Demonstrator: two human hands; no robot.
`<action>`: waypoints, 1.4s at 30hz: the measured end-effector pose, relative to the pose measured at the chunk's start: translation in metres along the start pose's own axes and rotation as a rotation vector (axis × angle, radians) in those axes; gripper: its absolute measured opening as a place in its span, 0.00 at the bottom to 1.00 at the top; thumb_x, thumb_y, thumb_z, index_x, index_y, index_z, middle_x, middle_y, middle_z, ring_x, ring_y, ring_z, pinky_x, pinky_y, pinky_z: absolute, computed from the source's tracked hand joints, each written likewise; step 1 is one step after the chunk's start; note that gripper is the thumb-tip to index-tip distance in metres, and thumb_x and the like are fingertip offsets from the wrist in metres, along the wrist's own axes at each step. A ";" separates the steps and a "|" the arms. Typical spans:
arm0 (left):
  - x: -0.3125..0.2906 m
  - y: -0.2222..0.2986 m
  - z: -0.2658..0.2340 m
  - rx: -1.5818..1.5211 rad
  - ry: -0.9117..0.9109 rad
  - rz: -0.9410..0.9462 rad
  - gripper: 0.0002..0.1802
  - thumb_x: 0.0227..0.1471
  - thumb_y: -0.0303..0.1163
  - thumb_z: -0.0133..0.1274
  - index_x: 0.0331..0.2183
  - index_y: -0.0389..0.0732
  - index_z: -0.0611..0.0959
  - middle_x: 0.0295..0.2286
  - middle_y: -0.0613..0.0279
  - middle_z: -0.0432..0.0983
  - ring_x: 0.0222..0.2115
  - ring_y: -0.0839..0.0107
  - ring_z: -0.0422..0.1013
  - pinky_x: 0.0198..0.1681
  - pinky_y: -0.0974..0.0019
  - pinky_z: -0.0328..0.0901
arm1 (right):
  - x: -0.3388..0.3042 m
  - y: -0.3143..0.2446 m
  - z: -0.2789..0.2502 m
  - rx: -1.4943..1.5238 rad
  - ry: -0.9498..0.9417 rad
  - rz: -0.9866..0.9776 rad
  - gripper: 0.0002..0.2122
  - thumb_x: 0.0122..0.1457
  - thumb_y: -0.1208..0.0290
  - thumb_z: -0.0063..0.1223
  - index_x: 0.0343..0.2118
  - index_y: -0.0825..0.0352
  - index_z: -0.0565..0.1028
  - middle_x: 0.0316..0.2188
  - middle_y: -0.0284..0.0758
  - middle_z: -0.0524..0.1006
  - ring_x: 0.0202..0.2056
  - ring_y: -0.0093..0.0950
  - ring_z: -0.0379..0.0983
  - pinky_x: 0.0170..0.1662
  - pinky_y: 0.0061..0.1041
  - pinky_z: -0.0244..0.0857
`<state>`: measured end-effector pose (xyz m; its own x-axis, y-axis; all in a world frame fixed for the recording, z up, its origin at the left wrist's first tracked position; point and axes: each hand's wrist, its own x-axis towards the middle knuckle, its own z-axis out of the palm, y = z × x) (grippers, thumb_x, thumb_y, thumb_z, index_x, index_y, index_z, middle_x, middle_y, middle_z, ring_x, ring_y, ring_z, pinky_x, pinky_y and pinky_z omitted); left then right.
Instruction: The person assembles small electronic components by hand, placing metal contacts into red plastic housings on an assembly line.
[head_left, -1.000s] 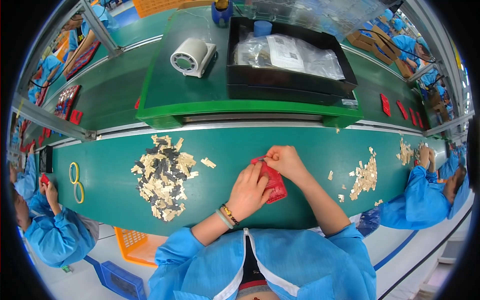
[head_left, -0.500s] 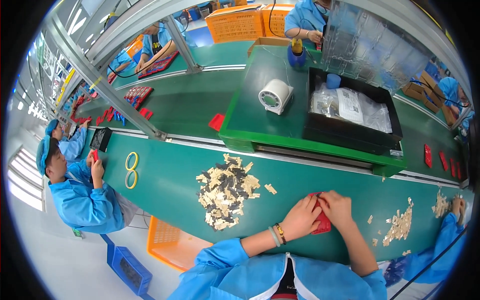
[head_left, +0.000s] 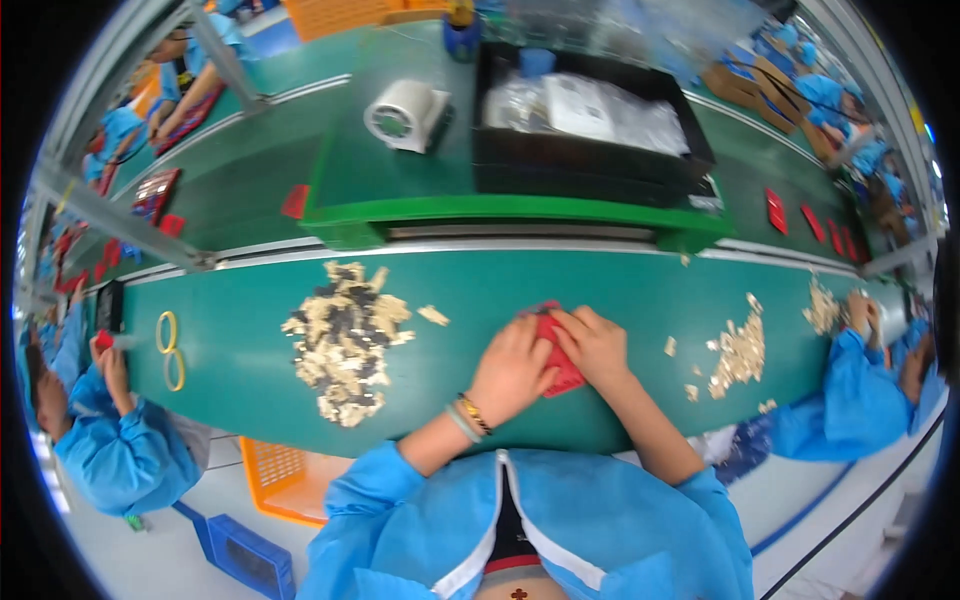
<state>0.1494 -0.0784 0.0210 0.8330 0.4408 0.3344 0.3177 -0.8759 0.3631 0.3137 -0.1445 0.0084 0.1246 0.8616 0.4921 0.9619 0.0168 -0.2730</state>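
Note:
A flat red plastic piece lies on the green table in front of me. My left hand grips it along its left side, the thumb resting across its face. At the upper right of that piece, my right hand has its fingers curled and pressed together; anything pinched in them is hidden. A heap of small gold and black strips sits left of my hands, and a loose gold strip lies between the heap and my left hand. Further right is a smaller pile of gold strips.
Beyond my hands stands a green raised shelf with a black tray of bagged parts and a white fan-like device. Red pieces lie on the belt behind. Two yellow rings are at left. Co-workers sit on both sides.
The view has turned, so the shelf, heap and red piece sit further left and higher. Both hands stay on the red piece, the right one still at its upper end.

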 end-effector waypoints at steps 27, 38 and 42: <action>-0.036 -0.022 -0.047 -0.182 0.032 -0.093 0.46 0.40 0.45 0.62 0.57 0.40 0.62 0.58 0.40 0.50 0.57 0.42 0.53 0.59 0.49 0.51 | -0.023 -0.017 -0.023 0.119 -0.083 -0.054 0.22 0.45 0.65 0.59 0.46 0.61 0.73 0.40 0.38 0.70 0.41 0.37 0.67 0.44 0.38 0.60; -0.126 -0.153 -0.092 0.355 0.399 -0.647 0.21 0.44 0.26 0.56 0.44 0.37 0.76 0.49 0.45 0.68 0.53 0.49 0.61 0.57 0.50 0.53 | 0.083 0.017 0.051 -0.180 -0.151 -0.171 0.22 0.52 0.64 0.52 0.52 0.60 0.68 0.54 0.39 0.65 0.58 0.38 0.57 0.60 0.48 0.45; -0.129 -0.161 -0.083 0.296 0.611 -0.525 0.07 0.44 0.23 0.55 0.31 0.38 0.79 0.33 0.57 0.77 0.39 0.57 0.71 0.47 0.57 0.62 | 0.122 0.037 0.075 -0.195 -0.255 0.301 0.21 0.54 0.62 0.50 0.52 0.62 0.68 0.52 0.43 0.67 0.55 0.41 0.60 0.59 0.46 0.47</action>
<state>-0.0471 0.0223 -0.0089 0.1814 0.7576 0.6271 0.7699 -0.5061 0.3888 0.3458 -0.0009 -0.0037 0.3657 0.9115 0.1883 0.9230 -0.3291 -0.1995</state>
